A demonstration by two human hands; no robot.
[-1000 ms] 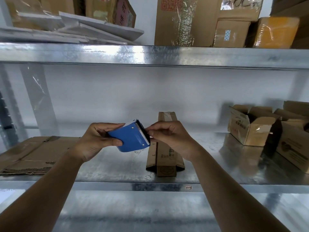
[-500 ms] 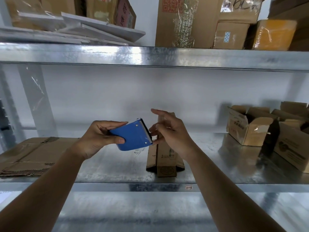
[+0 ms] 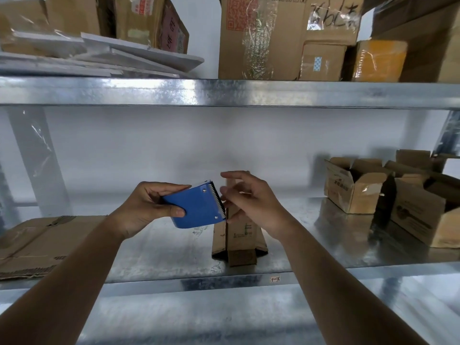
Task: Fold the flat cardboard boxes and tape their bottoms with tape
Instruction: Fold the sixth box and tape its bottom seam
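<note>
The metal shelf carries everything here. On its left end lies a stack of flat cardboard sheets, broad, light and floppy by the look of them; they are probably best lifted by two opposite edges so they do not sag or crease. At the right stand already folded boxes with flaps up, stiff enough to take by a wall. In the middle, behind the hands, a narrow folded box stands on end; it looks light and easy to tip, so a hold low on its sides would steady it.

The blue tape dispenser is hard and smooth, with a toothed blade facing right that wants avoiding. The left hand grips its body, thumb on top. The right hand hovers just beside the blade with fingers spread, holding nothing visible; any tape end is too small to tell.
</note>
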